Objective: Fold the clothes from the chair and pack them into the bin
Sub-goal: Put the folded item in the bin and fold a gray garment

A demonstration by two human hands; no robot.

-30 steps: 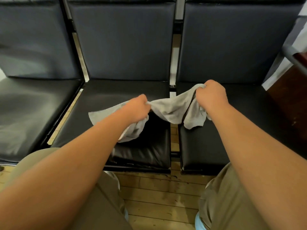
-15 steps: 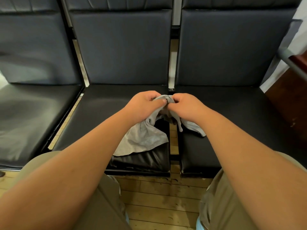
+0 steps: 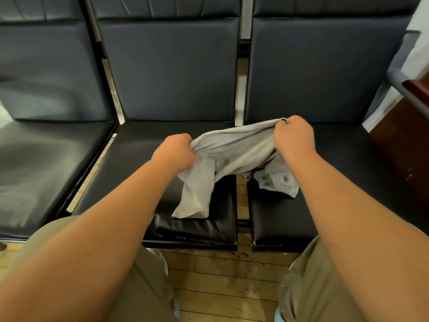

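Note:
A light grey garment (image 3: 232, 154) is stretched between my two hands above the black chair seats. My left hand (image 3: 175, 151) grips its left end in a fist over the middle seat (image 3: 130, 173). My right hand (image 3: 293, 137) grips the upper right edge, held a little higher over the right seat (image 3: 348, 173). One loose end hangs down onto the middle seat and another part droops onto the right seat, spanning the gap between them. No bin is in view.
Three black padded chairs stand in a row, the left one (image 3: 46, 168) bare. A dark wooden cabinet (image 3: 408, 140) with a grey metal bar stands at the right. My knees in khaki trousers (image 3: 148, 287) frame the wooden floor below.
My hands, which had come together at the middle half a second ago, have moved apart again, pulling the grey garment taut between them; the right hand rose slightly.

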